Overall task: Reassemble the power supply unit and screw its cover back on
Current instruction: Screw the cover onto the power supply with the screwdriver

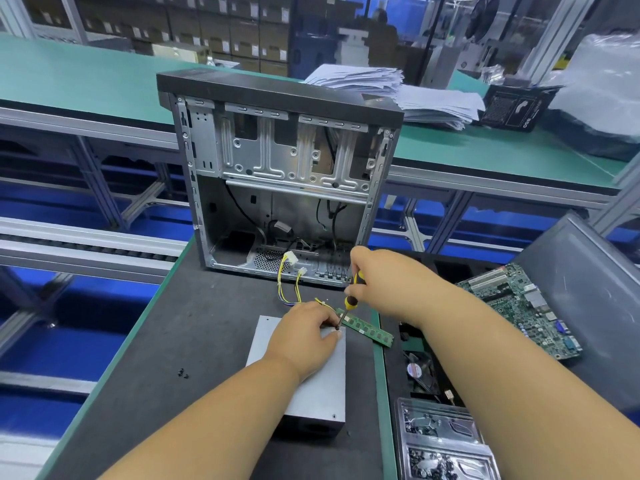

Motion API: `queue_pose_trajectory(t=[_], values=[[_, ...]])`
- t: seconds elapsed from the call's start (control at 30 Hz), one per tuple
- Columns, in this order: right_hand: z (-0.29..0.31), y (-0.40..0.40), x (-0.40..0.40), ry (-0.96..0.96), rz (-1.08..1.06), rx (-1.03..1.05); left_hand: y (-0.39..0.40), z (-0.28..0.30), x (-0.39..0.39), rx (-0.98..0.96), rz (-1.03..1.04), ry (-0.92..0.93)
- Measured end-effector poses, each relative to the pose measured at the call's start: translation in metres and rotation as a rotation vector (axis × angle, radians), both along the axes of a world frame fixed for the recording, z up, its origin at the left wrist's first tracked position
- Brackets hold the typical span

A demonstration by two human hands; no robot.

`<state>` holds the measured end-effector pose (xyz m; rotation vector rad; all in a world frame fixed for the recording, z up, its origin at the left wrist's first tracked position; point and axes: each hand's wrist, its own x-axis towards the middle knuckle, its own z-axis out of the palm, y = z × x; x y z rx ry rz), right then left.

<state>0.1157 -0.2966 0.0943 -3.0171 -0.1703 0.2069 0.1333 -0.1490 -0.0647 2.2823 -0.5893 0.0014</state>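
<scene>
The grey metal power supply unit (311,393) lies on the dark mat with its cover on top. Its yellow and black cables (289,285) run toward the open case. My left hand (308,337) rests on the cover's far right corner, with fingers pinched around the screwdriver tip at a screw there. My right hand (377,275) grips the yellow and black screwdriver (351,299), held nearly upright with its tip on that corner. Two small black screws (183,374) lie loose on the mat left of the unit.
An open computer case (284,174) stands upright behind the unit. A green memory stick (372,329) lies beside the corner. A motherboard (523,306) and side panel (588,292) sit right. A fan (417,370) and clear screw trays (443,445) lie near right.
</scene>
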Motion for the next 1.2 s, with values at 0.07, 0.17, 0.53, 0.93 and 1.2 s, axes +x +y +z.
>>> queue_pose_trajectory(t=[0.07,0.17,0.53,0.93,1.2], values=[[0.000,0.001,0.004,-0.032,-0.022,-0.137,0.000,0.000,0.000,0.000,0.000,-0.002],[-0.008,0.004,0.006,-0.125,-0.065,-0.316,0.000,0.000,-0.001,-0.009,-0.002,0.000],[-0.007,0.002,0.005,-0.109,-0.085,-0.129,0.000,0.001,-0.001,0.000,0.007,-0.023],[-0.010,0.003,0.004,-0.115,-0.020,-0.017,-0.001,0.000,0.000,0.006,0.003,-0.024],[-0.015,0.005,0.005,-0.159,-0.104,-0.070,0.000,-0.002,0.000,-0.003,0.002,-0.020]])
